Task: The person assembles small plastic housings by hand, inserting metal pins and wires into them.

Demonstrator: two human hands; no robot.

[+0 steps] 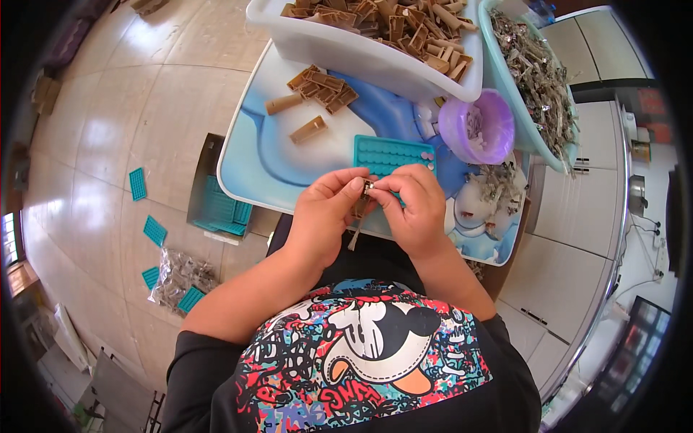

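In front of my chest, over the table's near edge, my left hand (324, 209) grips a small brown plastic housing (360, 207) between thumb and fingers. A short wire or strip with a pale end (354, 240) hangs below it. My right hand (415, 206) pinches at the housing's upper end, where a small whitish, shiny bit (369, 186) shows between the fingertips; its kind is too small to tell. Just beyond my hands lies a teal ridged tray (390, 148) with a few small pinkish pieces at its right end. Loose brown housings (321, 90) lie farther left on the table.
A white bin (361, 54) of brown housings stands at the table's back. Right of it are a purple bowl (494, 133) and a teal tub (498, 58) of metallic strips. More strips (498, 184) lie on the table (253, 159). A box of teal trays (206, 162) stands left.
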